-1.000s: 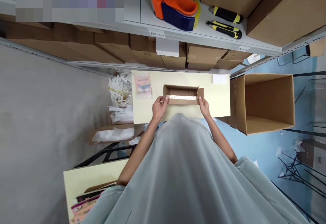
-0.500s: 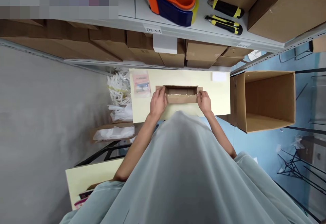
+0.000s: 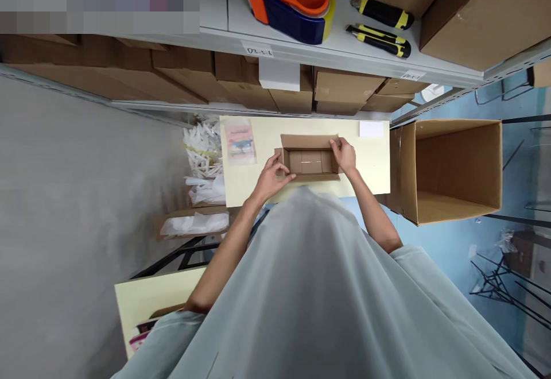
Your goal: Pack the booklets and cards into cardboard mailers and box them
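A small brown cardboard box (image 3: 312, 162) stands on the pale table with its top flaps raised and its inside showing. A strip of clear tape glints across its bottom. My left hand (image 3: 272, 179) grips the box's left end, the thumb along the near edge and the fingers at the left flap. At the far right corner, my right hand (image 3: 344, 155) pinches the box by its flaps. To the left of the box lies a flat clear packet (image 3: 240, 142) with a pink and blue print.
A large open carton (image 3: 458, 172) stands right of the table (image 3: 370, 166). On the shelf above are a tape dispenser (image 3: 293, 8) and two utility knives (image 3: 381, 28). Boxes line the lower shelf. White plastic bags (image 3: 204, 158) are at the left. A white card (image 3: 371, 129) lies at the table's back right.
The box has tilted so its inside faces me, and its far flap now stands up. My left hand has shifted right and toward me; my right hand has moved slightly away from me.
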`<move>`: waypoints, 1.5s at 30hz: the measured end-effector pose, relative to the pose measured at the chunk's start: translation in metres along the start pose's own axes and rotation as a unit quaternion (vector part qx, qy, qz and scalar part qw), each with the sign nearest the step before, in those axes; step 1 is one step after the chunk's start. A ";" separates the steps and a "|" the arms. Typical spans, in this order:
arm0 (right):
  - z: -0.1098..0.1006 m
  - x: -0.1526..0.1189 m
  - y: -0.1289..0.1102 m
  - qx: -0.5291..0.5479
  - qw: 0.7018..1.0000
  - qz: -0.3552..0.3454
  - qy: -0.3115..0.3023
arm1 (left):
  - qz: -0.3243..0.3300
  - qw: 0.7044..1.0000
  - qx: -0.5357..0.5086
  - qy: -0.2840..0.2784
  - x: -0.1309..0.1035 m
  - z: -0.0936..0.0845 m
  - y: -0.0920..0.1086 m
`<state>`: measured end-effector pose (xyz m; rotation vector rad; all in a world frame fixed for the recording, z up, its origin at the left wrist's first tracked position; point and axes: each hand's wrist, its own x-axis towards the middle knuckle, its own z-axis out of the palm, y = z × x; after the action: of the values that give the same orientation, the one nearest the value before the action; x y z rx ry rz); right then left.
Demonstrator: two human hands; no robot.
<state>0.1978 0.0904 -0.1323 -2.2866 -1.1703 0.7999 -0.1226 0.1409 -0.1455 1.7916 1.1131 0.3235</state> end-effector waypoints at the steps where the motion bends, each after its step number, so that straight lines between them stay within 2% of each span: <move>1: 0.000 0.003 -0.002 -0.010 1.000 0.014 0.009 | 0.003 1.000 0.008 -0.013 -0.002 0.002 0.000; 4: 0.003 0.002 -0.006 -0.055 0.998 -0.023 0.025 | 0.013 0.999 0.028 -0.035 -0.007 0.011 0.000; 8: 0.006 -0.013 -0.005 -0.150 0.980 -0.120 -0.054 | 0.017 0.999 0.030 -0.008 -0.009 0.027 0.003; 11: 0.005 -0.020 -0.005 -0.204 0.968 -0.100 -0.103 | -0.002 1.000 0.019 0.021 -0.009 0.035 0.008; 14: 0.000 -0.016 -0.010 -0.235 0.960 -0.078 -0.135 | -0.015 0.999 0.024 0.028 -0.008 0.035 0.015; 20: -0.009 -0.002 -0.018 -0.238 0.957 -0.122 -0.110 | -0.015 0.997 0.034 0.065 -0.010 0.025 0.019; 24: 0.002 -0.002 -0.014 -0.256 0.951 -0.097 -0.144 | -0.042 0.998 0.019 0.051 -0.011 0.032 0.012; 29: 0.003 -0.006 -0.010 -0.234 0.957 -0.095 -0.144 | -0.034 0.998 0.019 0.042 -0.009 0.038 0.004; 33: -0.009 -0.009 -0.021 -0.213 0.961 -0.120 -0.128 | -0.007 1.000 0.011 0.016 -0.016 0.028 -0.001; 36: -0.006 -0.015 -0.052 -0.157 0.969 -0.168 -0.088 | 0.009 0.999 -0.009 0.044 -0.022 0.004 -0.011; 38: 0.012 -0.021 -0.085 -0.098 0.971 -0.205 -0.079 | -0.010 0.995 -0.020 0.101 -0.020 -0.022 -0.027; 41: 0.065 -0.026 -0.145 -0.028 0.965 -0.230 -0.124 | -0.100 0.978 -0.028 0.184 -0.001 -0.068 -0.064; 43: 0.113 -0.021 -0.181 -0.022 0.961 -0.201 -0.187 | -0.185 0.958 -0.034 0.217 0.019 -0.095 -0.094; 45: 0.161 -0.009 -0.208 -0.042 0.960 -0.134 -0.241 | -0.247 0.940 -0.043 0.232 0.040 -0.113 -0.121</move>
<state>-0.0340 0.2152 -0.1190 -1.9865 -1.7100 1.2595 -0.2384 0.2538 -0.1999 1.3257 1.8039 0.4930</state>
